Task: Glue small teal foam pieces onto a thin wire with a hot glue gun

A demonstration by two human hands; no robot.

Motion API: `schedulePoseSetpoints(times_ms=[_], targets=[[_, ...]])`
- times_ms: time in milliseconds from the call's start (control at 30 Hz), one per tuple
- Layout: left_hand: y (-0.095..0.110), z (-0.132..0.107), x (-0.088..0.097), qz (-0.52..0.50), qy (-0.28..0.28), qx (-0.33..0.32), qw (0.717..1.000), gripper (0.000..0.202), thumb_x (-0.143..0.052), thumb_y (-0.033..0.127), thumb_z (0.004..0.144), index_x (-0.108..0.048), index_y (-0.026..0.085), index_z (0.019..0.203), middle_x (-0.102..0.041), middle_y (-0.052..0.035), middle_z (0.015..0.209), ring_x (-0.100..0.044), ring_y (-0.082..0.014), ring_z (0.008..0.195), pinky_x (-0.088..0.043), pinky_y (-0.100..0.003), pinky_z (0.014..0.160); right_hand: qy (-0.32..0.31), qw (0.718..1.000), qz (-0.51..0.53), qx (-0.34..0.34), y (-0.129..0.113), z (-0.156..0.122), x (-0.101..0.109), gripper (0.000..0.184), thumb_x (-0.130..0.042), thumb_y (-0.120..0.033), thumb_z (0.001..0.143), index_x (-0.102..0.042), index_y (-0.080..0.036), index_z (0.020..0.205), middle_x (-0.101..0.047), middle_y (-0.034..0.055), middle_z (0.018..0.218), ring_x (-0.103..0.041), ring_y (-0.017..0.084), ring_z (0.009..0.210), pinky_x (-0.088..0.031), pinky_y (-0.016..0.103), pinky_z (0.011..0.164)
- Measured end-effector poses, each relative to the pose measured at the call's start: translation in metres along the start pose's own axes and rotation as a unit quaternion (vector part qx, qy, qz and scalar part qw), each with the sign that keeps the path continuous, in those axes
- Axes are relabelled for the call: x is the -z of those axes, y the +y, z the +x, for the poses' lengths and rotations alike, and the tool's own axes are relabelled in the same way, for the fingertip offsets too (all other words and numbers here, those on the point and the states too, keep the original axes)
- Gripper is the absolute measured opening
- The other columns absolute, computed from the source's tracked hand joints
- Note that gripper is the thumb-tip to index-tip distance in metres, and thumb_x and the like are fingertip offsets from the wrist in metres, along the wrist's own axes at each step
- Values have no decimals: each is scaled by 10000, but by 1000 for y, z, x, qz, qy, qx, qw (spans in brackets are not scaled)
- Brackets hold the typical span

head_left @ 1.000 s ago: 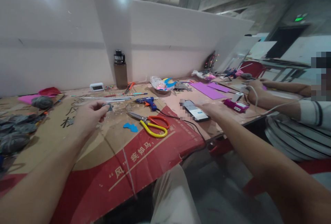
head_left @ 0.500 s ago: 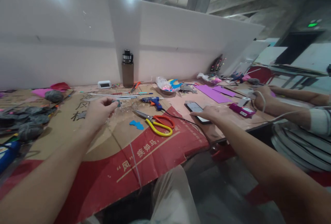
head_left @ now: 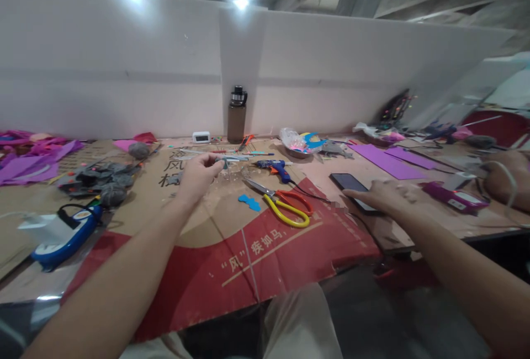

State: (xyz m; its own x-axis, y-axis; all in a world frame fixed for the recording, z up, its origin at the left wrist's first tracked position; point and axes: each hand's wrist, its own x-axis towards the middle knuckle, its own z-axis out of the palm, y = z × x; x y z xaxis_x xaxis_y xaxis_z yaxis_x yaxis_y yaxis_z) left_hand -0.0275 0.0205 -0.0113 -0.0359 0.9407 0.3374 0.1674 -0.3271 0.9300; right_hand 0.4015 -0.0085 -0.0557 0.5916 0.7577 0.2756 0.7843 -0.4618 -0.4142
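Over the cardboard, my left hand (head_left: 202,174) is closed in a pinch on a small grey-blue piece (head_left: 225,164), mostly covered by the fingertips. My right hand (head_left: 383,193) reaches to a phone (head_left: 350,182) lying on the table and touches its near part. Its thumb is stretched out over the screen, and the fingers seem loosely apart, somewhat blurred. The screen's far part looks dark. Between the hands lie scissors (head_left: 285,212) with red and yellow handles, a blue glue gun (head_left: 281,170) and a blue cut-out (head_left: 249,202).
A bottle (head_left: 237,116) and a small white clock-like device (head_left: 201,137) stand by the partition. Purple sheets (head_left: 389,161) and a magenta power strip (head_left: 457,199) lie right, near another person's hand (head_left: 507,177). Grey clumps (head_left: 99,179) and a blue power strip (head_left: 68,240) are left.
My view has turned left, so the table appears shifted right. The phone's screen was lit and now looks mostly dark. My left hand keeps its pinch; my right hand stays at the phone.
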Motion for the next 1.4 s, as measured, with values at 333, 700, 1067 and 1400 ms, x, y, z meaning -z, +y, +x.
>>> schedulePoseSetpoints(times_ms=[333,700,1067,1400], targets=[[8,-7,-4,23,8,-16,1000,199,-639,335,730,-655,162,828,-516,32,551,-420,-85,469,-275,-211,446,-199,843,396,304,-164,-104,25,248,-516,-421,860,-586,-193,928,-643,49,877,-610,158,768,-500,336,747],[12,-10,-4,135,31,-82,987,177,-598,301,749,-670,159,825,-592,7,647,-480,-109,560,-369,-235,549,-323,716,575,230,-246,-150,-25,188,-573,-286,759,-424,-229,859,-486,-71,704,-470,70,468,-422,239,466],[11,-18,-16,52,-7,-27,998,166,-646,319,748,-631,166,809,-532,32,565,-448,-84,460,-338,-215,446,-155,812,448,339,-228,-139,-17,54,-538,-246,810,-543,-193,816,-594,16,777,-525,138,708,-406,279,665],[7,-15,-18,-30,-21,3,999,240,-702,333,714,-660,136,844,-606,-15,714,-523,-94,557,-414,-209,461,-103,815,436,368,-225,-129,-22,151,-495,-271,870,-505,-193,741,-562,10,755,-489,140,726,-364,276,700]])
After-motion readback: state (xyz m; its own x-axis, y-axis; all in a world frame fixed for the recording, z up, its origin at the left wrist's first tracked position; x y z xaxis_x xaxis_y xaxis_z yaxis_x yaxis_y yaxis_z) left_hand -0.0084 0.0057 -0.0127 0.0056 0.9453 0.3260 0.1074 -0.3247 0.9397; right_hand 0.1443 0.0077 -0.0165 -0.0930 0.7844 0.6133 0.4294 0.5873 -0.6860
